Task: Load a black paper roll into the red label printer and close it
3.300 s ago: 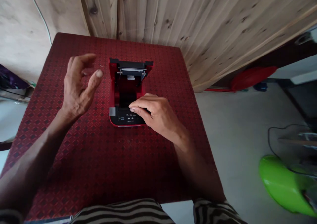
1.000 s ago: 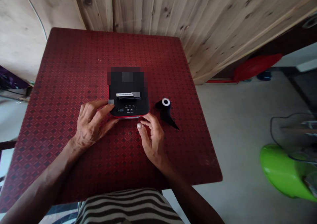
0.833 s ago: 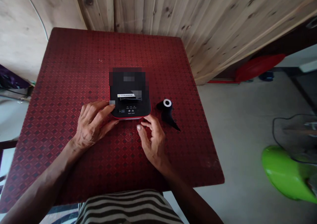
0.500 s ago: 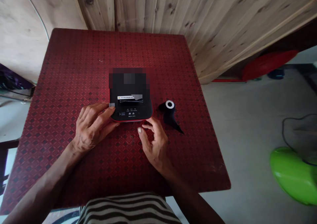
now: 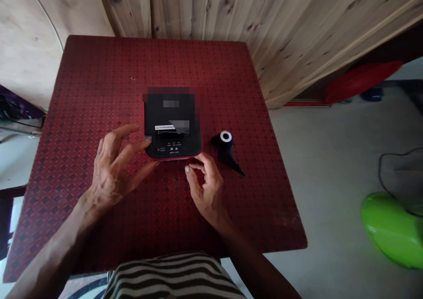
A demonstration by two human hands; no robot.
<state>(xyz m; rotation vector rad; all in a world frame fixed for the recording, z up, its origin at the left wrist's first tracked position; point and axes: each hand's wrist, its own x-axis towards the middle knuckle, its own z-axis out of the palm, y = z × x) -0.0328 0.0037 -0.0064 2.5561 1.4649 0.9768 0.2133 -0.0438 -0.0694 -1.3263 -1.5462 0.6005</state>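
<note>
Two hands of mine sit at one black-and-red device (image 5: 172,113): the left hand (image 5: 110,171), thumb and fingers apart, has one fingertip on its near left corner, and the right hand (image 5: 209,188), thumb and forefinger apart, has a finger at its near right corner. The device rests around the middle of one red patterned table (image 5: 178,219), with one white label strip (image 5: 161,127) on top. Just right of it lies one black roll (image 5: 228,154) with one white ring. One green object (image 5: 390,233) is on the floor.
</note>
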